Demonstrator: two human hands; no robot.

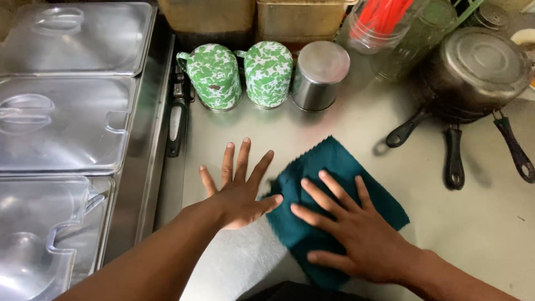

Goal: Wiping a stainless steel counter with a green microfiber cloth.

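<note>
The left hand (237, 192) lies flat on the steel bench (345, 128), fingers spread, its thumb touching the edge of a teal cloth (334, 167). The cloth lies on the bench just right of that hand. The right hand (356, 234) presses on the cloth, fingers spread wide, pinching nothing.

- No packages, labels, signs or screens anywhere on the steel counter (345, 139).
- Nothing printed or boxed along the back edge, nothing at the left edge either.
- No wrapper, carton or sticker at the near edge.
</note>
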